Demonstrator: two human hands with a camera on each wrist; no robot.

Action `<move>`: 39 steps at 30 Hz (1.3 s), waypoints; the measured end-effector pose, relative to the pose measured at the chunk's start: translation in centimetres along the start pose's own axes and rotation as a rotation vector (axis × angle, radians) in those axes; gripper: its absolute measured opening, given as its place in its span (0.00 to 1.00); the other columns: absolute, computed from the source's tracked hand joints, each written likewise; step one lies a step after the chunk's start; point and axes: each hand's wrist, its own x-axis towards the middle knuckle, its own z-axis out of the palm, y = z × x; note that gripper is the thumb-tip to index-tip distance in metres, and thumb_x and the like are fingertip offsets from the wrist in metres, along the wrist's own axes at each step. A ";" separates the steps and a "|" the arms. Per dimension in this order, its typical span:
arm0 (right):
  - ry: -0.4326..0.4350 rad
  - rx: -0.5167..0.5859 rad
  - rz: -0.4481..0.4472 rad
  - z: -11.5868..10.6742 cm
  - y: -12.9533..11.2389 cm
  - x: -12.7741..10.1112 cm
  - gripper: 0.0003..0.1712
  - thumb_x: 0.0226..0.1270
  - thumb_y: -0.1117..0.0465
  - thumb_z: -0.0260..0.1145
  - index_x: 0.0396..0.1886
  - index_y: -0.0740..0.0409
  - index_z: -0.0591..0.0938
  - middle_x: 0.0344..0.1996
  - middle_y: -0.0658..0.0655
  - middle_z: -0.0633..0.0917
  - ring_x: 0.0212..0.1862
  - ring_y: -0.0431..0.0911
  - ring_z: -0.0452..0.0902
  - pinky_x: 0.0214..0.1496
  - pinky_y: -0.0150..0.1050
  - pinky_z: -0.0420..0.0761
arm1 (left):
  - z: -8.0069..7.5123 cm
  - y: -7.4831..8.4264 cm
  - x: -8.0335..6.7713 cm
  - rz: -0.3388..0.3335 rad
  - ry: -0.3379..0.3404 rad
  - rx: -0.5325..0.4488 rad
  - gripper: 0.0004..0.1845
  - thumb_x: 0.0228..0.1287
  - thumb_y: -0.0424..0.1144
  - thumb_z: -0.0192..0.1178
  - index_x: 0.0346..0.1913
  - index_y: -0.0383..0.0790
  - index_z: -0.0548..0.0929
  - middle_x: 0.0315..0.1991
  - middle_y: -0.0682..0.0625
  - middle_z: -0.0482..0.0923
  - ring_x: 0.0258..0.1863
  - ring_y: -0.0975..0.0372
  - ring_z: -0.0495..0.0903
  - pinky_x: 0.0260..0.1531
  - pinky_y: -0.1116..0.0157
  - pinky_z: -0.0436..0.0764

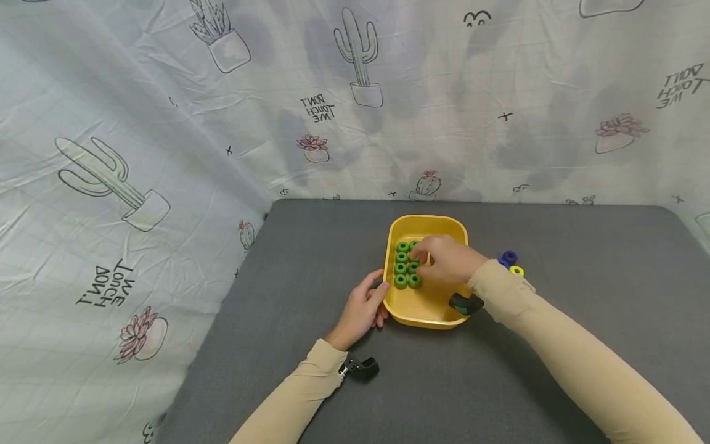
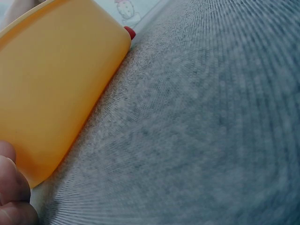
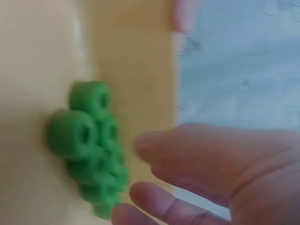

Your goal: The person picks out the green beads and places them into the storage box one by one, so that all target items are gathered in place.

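Observation:
A yellow rectangular tub (image 1: 427,316) with rounded corners stands on the grey table. Several small green rings (image 1: 401,269) stand in two rows along the tub's left side. My right hand (image 1: 446,258) is over the tub, fingers pointing left at the right-hand row and covering part of it. In the right wrist view, the thumb and fingers are apart beside the green rings (image 3: 70,134), with nothing visible between them; that view is blurred. At the tub's left side, near its front corner, my left hand (image 1: 359,311) touches the outer wall.
Right of the tub, partly behind the right sleeve, lie blue rings (image 1: 509,257) and a yellow ring (image 1: 517,271). A small red thing (image 2: 130,32) peeks out past the tub's end in the left wrist view. A printed cloth (image 1: 388,154) hangs behind the table.

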 end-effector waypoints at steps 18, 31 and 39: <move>0.482 -0.182 0.110 -3.9 -3.1 -8.9 0.36 0.72 0.49 0.72 0.70 0.65 0.76 0.70 0.73 0.70 0.72 0.74 0.58 0.68 0.75 0.63 | -0.3 -0.4 0.2 0.002 0.004 -0.022 0.27 0.84 0.47 0.51 0.78 0.43 0.67 0.22 0.41 0.79 0.13 0.60 0.74 0.14 0.67 0.72; 0.385 -0.173 0.294 -4.3 -3.0 -12.6 0.48 0.77 0.34 0.59 0.84 0.55 0.58 0.84 0.70 0.41 0.80 0.76 0.21 0.63 0.90 0.38 | -0.6 -0.9 0.5 0.023 -0.001 -0.009 0.26 0.83 0.51 0.52 0.76 0.46 0.69 0.24 0.38 0.80 0.14 0.61 0.74 0.14 0.68 0.73; 0.374 -0.196 0.341 -4.1 -3.0 -13.1 0.49 0.78 0.32 0.54 0.85 0.55 0.54 0.83 0.70 0.35 0.78 0.75 0.12 0.58 0.92 0.36 | -0.9 -1.1 0.1 0.018 0.002 -0.006 0.27 0.83 0.51 0.53 0.76 0.44 0.69 0.23 0.38 0.80 0.14 0.61 0.74 0.14 0.67 0.73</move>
